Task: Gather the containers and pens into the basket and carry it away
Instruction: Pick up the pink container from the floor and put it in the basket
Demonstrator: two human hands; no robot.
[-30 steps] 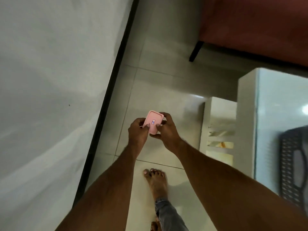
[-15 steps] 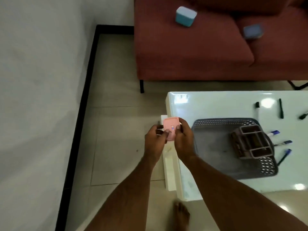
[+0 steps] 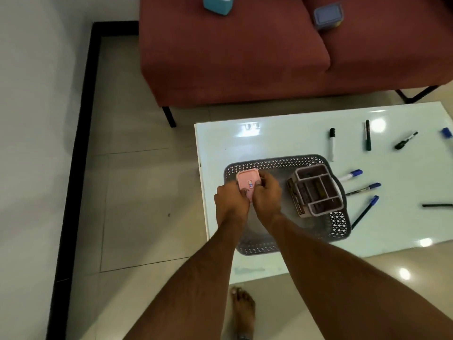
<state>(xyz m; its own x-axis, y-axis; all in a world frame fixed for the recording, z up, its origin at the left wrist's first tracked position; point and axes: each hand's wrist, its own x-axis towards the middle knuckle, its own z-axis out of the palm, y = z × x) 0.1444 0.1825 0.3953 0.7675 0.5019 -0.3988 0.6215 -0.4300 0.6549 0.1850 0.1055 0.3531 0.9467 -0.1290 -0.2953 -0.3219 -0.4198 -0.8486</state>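
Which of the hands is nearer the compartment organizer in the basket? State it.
Right. The right hand sits just left of the organizer; the left hand is farther left, beyond the pink container.

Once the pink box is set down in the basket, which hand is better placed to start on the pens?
Probably the right hand. The pens lie on the table past the basket, on its side; the left hand would have to cross over the pink box.

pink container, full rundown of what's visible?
The pink container is small and squarish with rounded corners, apparently plastic, with a small blue-and-white label on its closed lid. The left hand and right hand both grip it, covering its lower part. It is tilted over the left end of the grey basket; contact with the basket can't be told.
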